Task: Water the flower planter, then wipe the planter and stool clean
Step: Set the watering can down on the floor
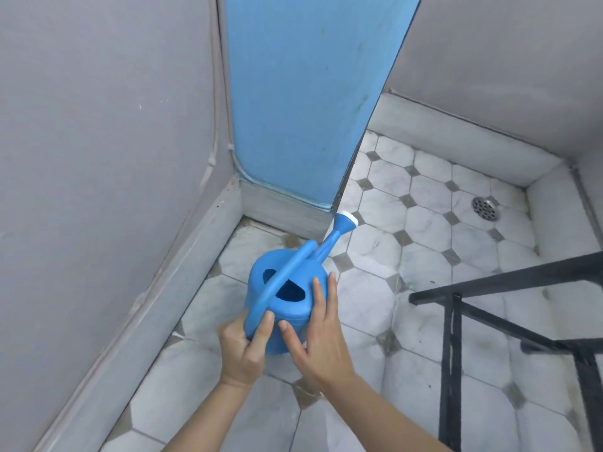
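A blue plastic watering can with a white-tipped spout is near the tiled floor in the corner, its spout pointing away to the upper right. My left hand grips the near end of its long handle and the can's rear wall. My right hand lies with straight fingers flat against the can's right side. The planter is out of view.
A blue door panel stands open straight ahead between grey walls. A black metal frame, perhaps the stool, stands at the right. A round floor drain sits in the tiled recess at the far right.
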Demonstrator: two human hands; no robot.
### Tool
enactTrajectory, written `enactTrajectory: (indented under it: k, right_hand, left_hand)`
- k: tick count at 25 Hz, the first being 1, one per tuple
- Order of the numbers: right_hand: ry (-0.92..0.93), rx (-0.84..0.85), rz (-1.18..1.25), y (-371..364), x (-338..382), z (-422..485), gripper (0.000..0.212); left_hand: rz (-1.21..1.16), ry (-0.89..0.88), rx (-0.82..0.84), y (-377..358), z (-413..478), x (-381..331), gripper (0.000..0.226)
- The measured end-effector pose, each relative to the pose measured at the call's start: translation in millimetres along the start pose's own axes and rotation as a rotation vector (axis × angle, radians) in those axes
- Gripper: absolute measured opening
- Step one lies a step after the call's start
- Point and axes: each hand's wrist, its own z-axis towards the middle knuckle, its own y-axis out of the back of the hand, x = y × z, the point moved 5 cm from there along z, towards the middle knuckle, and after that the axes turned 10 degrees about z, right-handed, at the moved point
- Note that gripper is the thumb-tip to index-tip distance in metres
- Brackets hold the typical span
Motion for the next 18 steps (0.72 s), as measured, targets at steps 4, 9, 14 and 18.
enactTrajectory:
  k: [4,9,14,18]
  right_hand:
    - [0.105,-0.008,-0.095,-11.8,-22.0,-4.6,0.078]
    - [0.148,-0.035,-0.202,-22.3,-23.0,-11.3,0.074]
    - [0.083,0.053,-0.318,-22.7,-28.6,-11.0,0.073]
    - [-0.124,0.218,-0.283,16.8,24.4,-18.7,0.075]
  left_hand:
    - [-0.032,-0.037,0.008,-6.7,-8.1,20.8,0.046]
    - [0.044,-0.053,-0.020,2.8,-15.6,46.1,0.034]
    - [0.220,0.010,0.087,10.6,-16.9,58.3,0.016]
    - [0.448,0.176,0.367,39.4,-24.3,2.1,0.061]
